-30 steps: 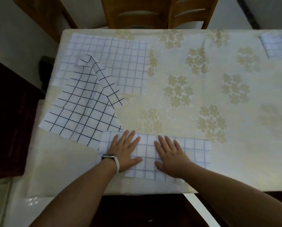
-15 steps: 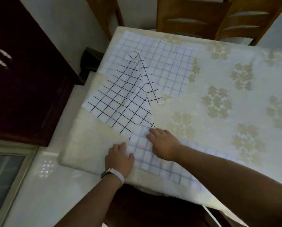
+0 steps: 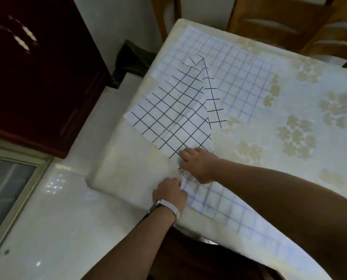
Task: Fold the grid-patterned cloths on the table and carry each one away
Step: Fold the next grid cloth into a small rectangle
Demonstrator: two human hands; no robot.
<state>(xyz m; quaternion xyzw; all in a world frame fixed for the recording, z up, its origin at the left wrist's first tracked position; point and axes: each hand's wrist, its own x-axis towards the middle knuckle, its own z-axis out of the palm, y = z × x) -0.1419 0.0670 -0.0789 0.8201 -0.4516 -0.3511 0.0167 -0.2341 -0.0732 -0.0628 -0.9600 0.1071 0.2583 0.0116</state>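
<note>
- The tabletop (image 3: 249,134) carries a pale cover with a floral print; three grid-patterned cloths lie on its left half.
- The near blue-grid cloth (image 3: 219,203) lies along the near edge of the tabletop. It runs from the hands toward the lower right and passes under the right forearm.
- The left hand (image 3: 169,191) is at the near-left corner of this cloth. Its fingers are curled and grip the cloth edge. A watch with a white strap (image 3: 173,212) sits on the wrist.
- The right hand (image 3: 199,164) is at the far-left corner of the same cloth, knuckles up. Its fingers are curled down and grip the corner, just where it meets the black-grid cloth.
- The fabric between the two hands is bunched. This area is blurred, so finer detail cannot be read.
- The black-grid cloth (image 3: 172,116) lies unfolded near the left edge of the tabletop, set at an angle, with one part turned over along its right side.
- The far blue-grid cloth (image 3: 243,77) lies flat at the far-left corner of the tabletop, partly under the black-grid cloth.
- Wooden chairs (image 3: 279,23) stand at the far side of the tabletop.
- A dark wooden cabinet (image 3: 37,67) stands to the left, on a glossy white floor (image 3: 47,219).
- A dark object (image 3: 132,59) sits on the floor between the cabinet and the tabletop; its type cannot be determined.
</note>
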